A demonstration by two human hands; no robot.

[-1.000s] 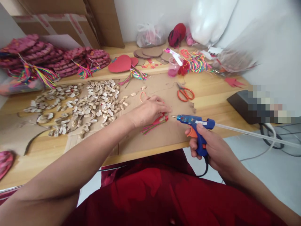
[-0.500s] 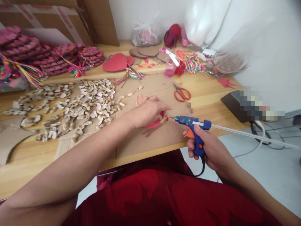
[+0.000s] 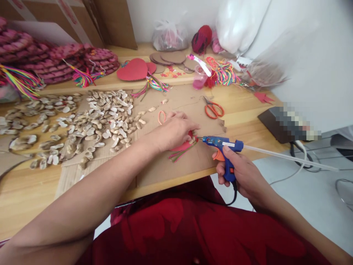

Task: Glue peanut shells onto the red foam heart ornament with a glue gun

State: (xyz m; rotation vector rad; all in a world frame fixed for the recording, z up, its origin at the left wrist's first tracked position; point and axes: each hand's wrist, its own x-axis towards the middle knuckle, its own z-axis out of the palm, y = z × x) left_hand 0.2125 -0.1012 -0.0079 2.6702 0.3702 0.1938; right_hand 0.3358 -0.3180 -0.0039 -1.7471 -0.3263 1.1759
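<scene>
My right hand (image 3: 234,165) is wrapped round a blue hot glue gun (image 3: 223,142), with a finger at its orange trigger and a long clear glue stick (image 3: 289,157) out of its back. The gun's nozzle meets the edge of a small red tasselled piece (image 3: 182,146) on the cardboard. Over that piece lies my left hand (image 3: 178,129), fingers curled down and gripping it. Bits of peanut shell show by the fingertips. Most of the red piece is hidden under the hand, and a pink loop of cord (image 3: 161,117) lies behind it.
Peanut shells (image 3: 96,121) are heaped on the left. Orange-handled scissors (image 3: 213,109) lie behind the gun. Along the back are a red heart (image 3: 132,69), a pink cup (image 3: 199,78), coloured tassels (image 3: 224,71) and pink braided stacks (image 3: 52,62). A dark box (image 3: 275,125) stands right.
The glue gun has moved left in my right hand, and its nozzle now reaches the edge of the red piece. My left hand stays nearly in place. The view has shifted slightly.
</scene>
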